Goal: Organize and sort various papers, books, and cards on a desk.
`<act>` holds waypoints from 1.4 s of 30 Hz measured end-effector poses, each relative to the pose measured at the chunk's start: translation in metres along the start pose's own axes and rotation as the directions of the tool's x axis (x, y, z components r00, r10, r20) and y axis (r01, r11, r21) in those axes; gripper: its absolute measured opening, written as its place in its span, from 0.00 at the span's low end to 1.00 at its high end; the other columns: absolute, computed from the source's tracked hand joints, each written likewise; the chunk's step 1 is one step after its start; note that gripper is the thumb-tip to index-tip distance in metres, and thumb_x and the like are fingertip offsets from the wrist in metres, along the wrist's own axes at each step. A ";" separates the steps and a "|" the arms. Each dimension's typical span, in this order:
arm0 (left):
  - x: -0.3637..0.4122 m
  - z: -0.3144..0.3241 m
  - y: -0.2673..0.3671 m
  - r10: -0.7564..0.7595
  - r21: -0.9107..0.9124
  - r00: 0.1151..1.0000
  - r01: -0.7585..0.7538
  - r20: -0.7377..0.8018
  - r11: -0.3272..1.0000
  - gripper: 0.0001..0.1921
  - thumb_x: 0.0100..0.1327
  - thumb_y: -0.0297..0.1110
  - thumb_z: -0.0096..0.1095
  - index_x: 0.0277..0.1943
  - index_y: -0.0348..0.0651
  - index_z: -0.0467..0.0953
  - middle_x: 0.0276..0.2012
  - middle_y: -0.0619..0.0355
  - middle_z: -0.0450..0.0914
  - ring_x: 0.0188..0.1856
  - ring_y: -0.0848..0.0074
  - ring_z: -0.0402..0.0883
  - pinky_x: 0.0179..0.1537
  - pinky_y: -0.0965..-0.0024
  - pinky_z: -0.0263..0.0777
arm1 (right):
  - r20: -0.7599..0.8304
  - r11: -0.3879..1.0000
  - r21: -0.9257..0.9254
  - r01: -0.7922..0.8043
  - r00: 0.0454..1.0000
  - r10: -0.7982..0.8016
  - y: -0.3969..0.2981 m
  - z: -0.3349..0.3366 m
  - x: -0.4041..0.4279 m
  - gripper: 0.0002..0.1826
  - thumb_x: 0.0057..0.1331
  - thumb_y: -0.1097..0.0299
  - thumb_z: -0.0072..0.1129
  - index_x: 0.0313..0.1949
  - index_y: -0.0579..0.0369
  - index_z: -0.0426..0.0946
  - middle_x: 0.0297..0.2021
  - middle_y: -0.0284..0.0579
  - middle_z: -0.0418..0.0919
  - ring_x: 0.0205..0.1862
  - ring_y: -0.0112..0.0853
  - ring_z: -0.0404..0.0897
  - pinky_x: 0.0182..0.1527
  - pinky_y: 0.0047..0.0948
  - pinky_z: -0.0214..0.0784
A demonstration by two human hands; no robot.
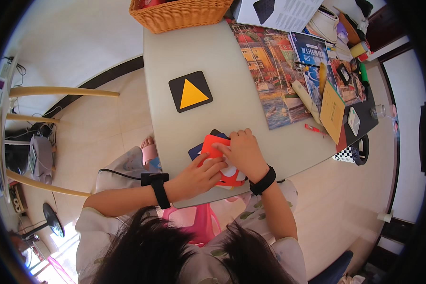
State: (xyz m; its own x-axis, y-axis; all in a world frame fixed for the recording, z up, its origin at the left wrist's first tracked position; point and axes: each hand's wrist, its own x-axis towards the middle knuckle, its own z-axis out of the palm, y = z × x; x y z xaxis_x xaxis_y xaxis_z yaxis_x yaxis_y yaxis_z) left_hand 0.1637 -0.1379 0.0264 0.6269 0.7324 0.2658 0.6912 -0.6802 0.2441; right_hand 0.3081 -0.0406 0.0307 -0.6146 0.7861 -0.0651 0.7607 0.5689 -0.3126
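A loose pile of square cards lies near the table's front edge. On top is a red card (pixel 208 142) with a white shape, mostly covered by my hands. A navy blue card (pixel 195 152) sticks out at its left, and a black corner shows at the far side. My left hand (pixel 200 175) lies over the red card with its fingertips on it; whether it grips is hidden. My right hand (pixel 246 152) holds the card's right side, thumb on top and fingers curled at the far edge. Farther off, a black card (pixel 190 91) with a yellow triangle lies flat.
A wicker basket (pixel 181 16) stands at the table's (pixel 230 81) far edge, beside a white box (pixel 280 14). To the right lie a harbour picture sheet (pixel 269 71), a booklet (pixel 310 53), a tan notebook (pixel 332 113), a red pen (pixel 314 129) and a white phone-like object (pixel 354 121).
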 end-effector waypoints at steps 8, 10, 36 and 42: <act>0.004 0.000 0.001 0.042 0.035 0.999 -0.040 -0.034 0.999 0.07 0.45 0.32 0.57 0.26 0.41 0.68 0.46 0.58 0.70 0.53 0.72 0.65 0.55 0.58 0.55 | 0.032 0.999 0.030 0.033 0.999 -0.033 0.018 0.015 -0.004 0.29 0.55 0.44 0.49 0.19 0.64 0.72 0.20 0.51 0.72 0.29 0.41 0.70 0.31 0.36 0.64; 0.001 0.000 -0.001 0.034 0.035 0.999 -0.033 -0.039 0.999 0.07 0.45 0.32 0.57 0.26 0.42 0.68 0.46 0.59 0.70 0.53 0.72 0.65 0.55 0.59 0.56 | 0.091 0.988 0.143 -0.054 0.995 0.041 0.005 -0.005 -0.002 0.29 0.54 0.44 0.51 0.19 0.65 0.72 0.19 0.52 0.72 0.27 0.42 0.71 0.31 0.36 0.64; 0.006 -0.023 -0.155 -0.713 0.001 0.669 0.730 -0.208 0.684 0.39 0.49 0.53 0.59 0.59 0.41 0.53 0.60 0.53 0.55 0.62 0.64 0.54 0.59 0.56 0.48 | -0.079 0.490 0.857 -0.161 0.898 0.433 0.038 -0.052 0.007 0.15 0.58 0.63 0.55 0.36 0.65 0.70 0.28 0.41 0.76 0.28 0.21 0.72 0.31 0.22 0.65; 0.019 -0.009 -0.152 -0.683 0.026 0.719 0.691 -0.126 0.723 0.43 0.43 0.52 0.65 0.59 0.42 0.54 0.56 0.52 0.59 0.60 0.63 0.56 0.58 0.57 0.49 | -0.091 0.396 0.913 -0.099 0.896 0.434 0.031 -0.050 0.006 0.16 0.58 0.62 0.56 0.38 0.63 0.69 0.32 0.39 0.75 0.31 0.19 0.70 0.35 0.19 0.64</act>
State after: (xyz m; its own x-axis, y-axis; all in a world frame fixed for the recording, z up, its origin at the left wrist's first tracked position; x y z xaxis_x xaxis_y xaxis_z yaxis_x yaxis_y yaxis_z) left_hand 0.0674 -0.0206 0.0032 -0.0665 0.9876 0.1424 0.9417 0.0150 0.3361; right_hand 0.3386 -0.0059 0.0683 -0.2014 0.9735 -0.1081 0.1713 -0.0736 -0.9825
